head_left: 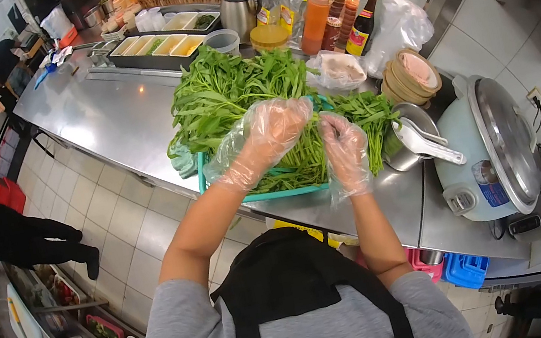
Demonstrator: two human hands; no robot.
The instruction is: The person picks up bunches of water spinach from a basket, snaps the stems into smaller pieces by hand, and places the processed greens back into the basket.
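Note:
Clear plastic gloves cover both my hands. My left hand (279, 124) is closed above a heap of water spinach (220, 91), with green stalk showing at its fingers. Just to its right, my right hand (344, 145) is closed in a pinch, fingertips close to the same stalk; the glove partly hides the grip. Leaves pile up toward the back, while cut-looking stems lie toward me in a teal basket (289, 192). More leafy greens (372, 118) spread past the basket's right side, beside my right hand.
A metal pot (406, 152) with a white ladle (429, 144) stands right of the greens, before a large rice cooker (480, 146). Behind are stacked bowls (407, 80), sauce bottles (317, 23), a steel thermos (238, 8) and a condiment tray (155, 50). Another person (20, 227) stands at left.

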